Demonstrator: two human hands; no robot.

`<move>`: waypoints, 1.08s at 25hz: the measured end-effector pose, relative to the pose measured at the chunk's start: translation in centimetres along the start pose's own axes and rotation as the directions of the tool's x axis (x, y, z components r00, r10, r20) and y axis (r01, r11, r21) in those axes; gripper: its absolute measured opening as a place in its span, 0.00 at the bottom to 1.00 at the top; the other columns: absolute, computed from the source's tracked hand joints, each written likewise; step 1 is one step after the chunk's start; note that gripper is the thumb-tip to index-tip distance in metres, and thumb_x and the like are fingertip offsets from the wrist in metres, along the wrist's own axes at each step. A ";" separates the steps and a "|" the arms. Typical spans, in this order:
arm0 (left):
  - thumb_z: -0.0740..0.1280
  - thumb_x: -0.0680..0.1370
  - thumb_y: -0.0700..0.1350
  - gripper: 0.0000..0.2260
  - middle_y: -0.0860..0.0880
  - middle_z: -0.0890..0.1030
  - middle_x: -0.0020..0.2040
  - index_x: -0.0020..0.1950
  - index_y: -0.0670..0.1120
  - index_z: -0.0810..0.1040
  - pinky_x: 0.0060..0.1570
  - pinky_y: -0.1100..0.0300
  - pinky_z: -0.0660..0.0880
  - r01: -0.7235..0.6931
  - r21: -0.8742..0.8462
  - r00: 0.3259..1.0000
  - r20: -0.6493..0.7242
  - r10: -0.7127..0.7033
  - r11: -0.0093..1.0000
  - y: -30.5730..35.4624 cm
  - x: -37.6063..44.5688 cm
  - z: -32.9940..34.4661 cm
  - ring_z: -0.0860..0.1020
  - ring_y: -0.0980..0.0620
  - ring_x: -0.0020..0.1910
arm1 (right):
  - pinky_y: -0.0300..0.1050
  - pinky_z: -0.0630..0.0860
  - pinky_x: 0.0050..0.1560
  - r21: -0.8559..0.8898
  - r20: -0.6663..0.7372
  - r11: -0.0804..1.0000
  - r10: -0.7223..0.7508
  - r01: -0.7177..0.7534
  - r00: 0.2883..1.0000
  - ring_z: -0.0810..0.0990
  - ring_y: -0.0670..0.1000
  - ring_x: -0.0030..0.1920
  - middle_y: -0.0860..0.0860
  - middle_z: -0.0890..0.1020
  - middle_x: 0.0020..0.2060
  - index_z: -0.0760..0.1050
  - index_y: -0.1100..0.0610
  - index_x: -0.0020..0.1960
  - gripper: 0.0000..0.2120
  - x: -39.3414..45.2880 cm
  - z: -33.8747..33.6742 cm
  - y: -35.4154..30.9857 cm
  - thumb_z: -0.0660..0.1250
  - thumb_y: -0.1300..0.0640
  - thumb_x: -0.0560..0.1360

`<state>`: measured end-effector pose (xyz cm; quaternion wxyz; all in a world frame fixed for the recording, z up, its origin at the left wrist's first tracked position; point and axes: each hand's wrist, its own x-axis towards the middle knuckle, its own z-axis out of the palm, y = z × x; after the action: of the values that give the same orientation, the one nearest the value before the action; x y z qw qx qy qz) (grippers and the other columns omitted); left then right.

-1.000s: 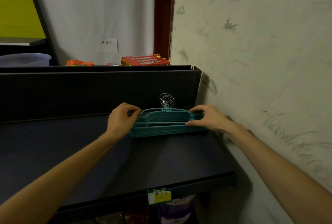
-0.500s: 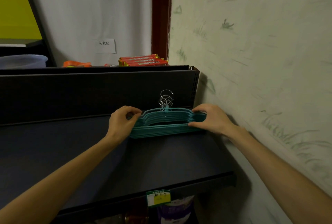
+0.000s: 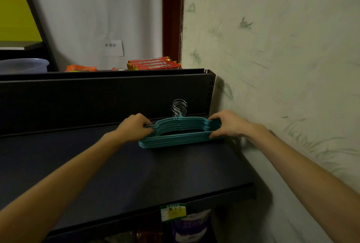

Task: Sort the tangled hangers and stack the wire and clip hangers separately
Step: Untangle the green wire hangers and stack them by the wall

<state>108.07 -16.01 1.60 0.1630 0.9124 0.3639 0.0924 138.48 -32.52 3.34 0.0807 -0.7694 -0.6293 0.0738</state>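
From the head view, a stack of teal hangers lies on the dark shelf near the back panel, silver hooks upright. The left hand grips its left end, and the right hand grips its right end.

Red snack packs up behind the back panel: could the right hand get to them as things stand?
Probably not straight away. The right hand is gripping the teal hangers and the shelf's back panel stands between it and the red snack packs; freed, it would have to reach over.
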 end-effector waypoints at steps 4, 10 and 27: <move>0.71 0.79 0.45 0.07 0.55 0.81 0.38 0.55 0.47 0.86 0.30 0.66 0.72 -0.007 0.057 1.000 0.001 0.007 0.998 0.5 0.6 -0.5 0.78 0.58 0.33 | 0.48 0.75 0.64 -0.051 0.056 0.999 0.004 -0.001 0.998 0.79 0.53 0.61 0.51 0.82 0.62 0.78 0.56 0.68 0.36 0.9 -0.9 -0.2 0.82 0.45 0.63; 0.70 0.77 0.41 0.06 0.49 0.82 0.39 0.52 0.44 0.86 0.29 0.63 0.75 0.070 0.125 0.991 0.108 -0.084 0.990 0.7 0.9 -0.7 0.80 0.54 0.33 | 0.48 0.77 0.61 -0.108 0.136 0.994 0.024 -0.010 0.990 0.79 0.54 0.59 0.52 0.80 0.62 0.76 0.55 0.69 0.37 1.6 -0.9 0.4 0.83 0.49 0.63; 0.66 0.78 0.63 0.31 0.47 0.72 0.73 0.74 0.47 0.70 0.64 0.52 0.74 0.090 -0.211 0.971 -0.200 -0.133 0.973 -5.9 -8.4 -3.1 0.75 0.47 0.67 | 0.55 0.61 0.77 0.011 -0.114 0.987 0.158 -0.157 0.981 0.59 0.60 0.78 0.59 0.61 0.78 0.51 0.58 0.81 0.53 0.6 -0.8 -7.9 0.78 0.42 0.69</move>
<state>97.35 -17.11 1.88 0.2191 0.8543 0.4189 0.2161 131.25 -30.40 5.88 0.1114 -0.8197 -0.5607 0.0364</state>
